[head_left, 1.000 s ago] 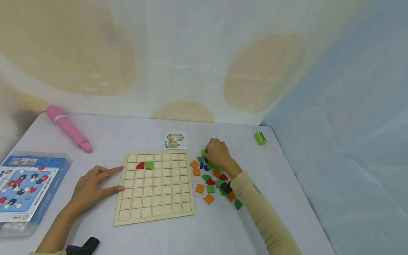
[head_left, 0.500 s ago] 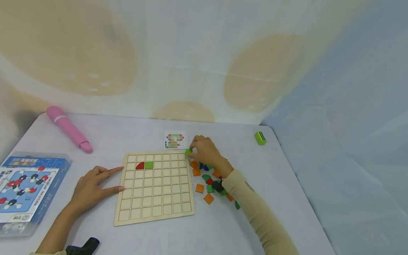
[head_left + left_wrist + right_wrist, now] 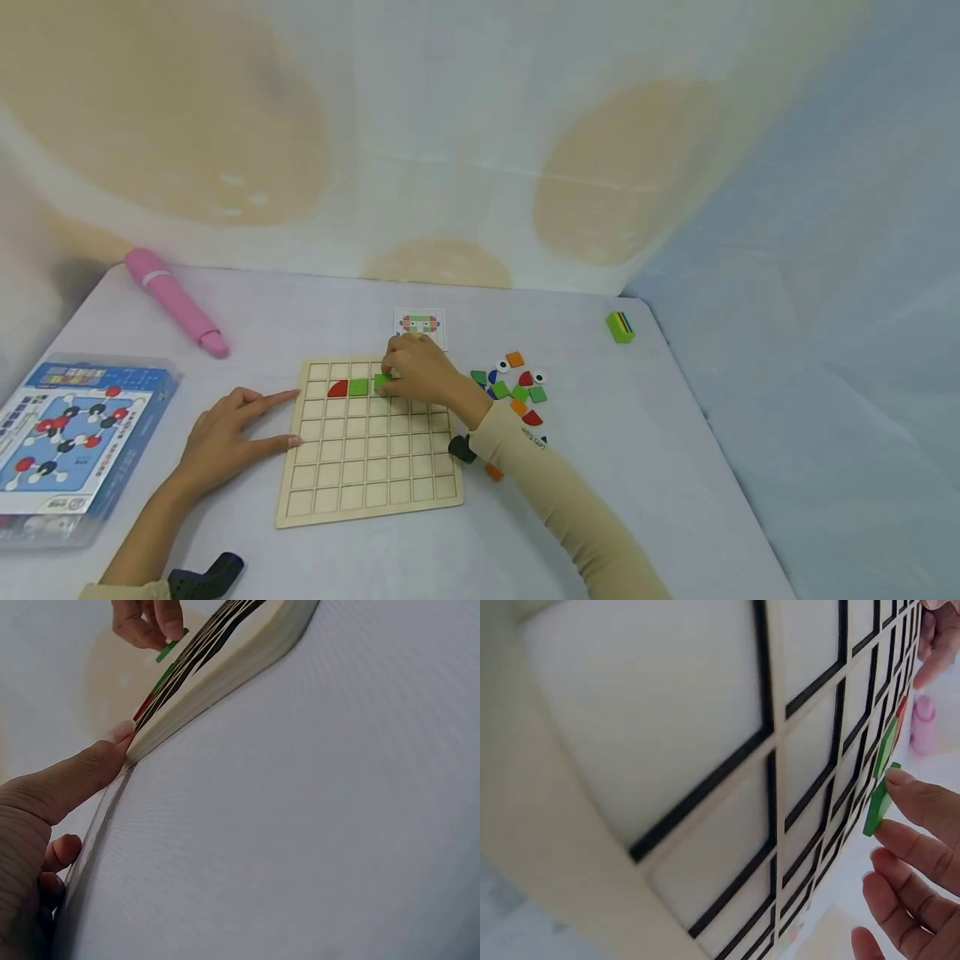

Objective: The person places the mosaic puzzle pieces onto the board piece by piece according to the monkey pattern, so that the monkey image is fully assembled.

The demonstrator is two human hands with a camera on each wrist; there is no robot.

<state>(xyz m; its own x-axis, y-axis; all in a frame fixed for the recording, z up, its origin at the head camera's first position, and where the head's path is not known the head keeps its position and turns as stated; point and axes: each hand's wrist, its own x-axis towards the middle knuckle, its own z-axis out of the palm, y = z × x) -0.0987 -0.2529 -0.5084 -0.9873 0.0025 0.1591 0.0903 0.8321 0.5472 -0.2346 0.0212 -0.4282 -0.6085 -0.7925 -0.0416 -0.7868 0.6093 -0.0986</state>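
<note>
A wooden grid board [image 3: 367,471] lies on the table, with a red quarter-circle tile [image 3: 337,389] and a green square tile [image 3: 358,387] side by side in its second row. My right hand [image 3: 429,372] pinches another green square tile [image 3: 881,801] between thumb and fingers, tilted close over the cell to the right of that green one. At the board's left edge rests my left hand [image 3: 225,437], index finger and thumb stretched out and spread apart; its thumb [image 3: 94,769] touches the rim. A printed pattern card [image 3: 420,320] lies behind the board, partly hidden by my right hand.
Loose coloured tiles [image 3: 519,392] lie scattered right of the board, some hidden under my right forearm. A pink pen-shaped object [image 3: 177,302] lies at the back left, beyond a blue-and-white box [image 3: 82,442]. A small green striped block [image 3: 620,327] sits at the back right.
My right hand has moved left from the tile pile to over the board, bringing a green square tile with it. My left hand stays at the board's edge. The head view shifts slightly.
</note>
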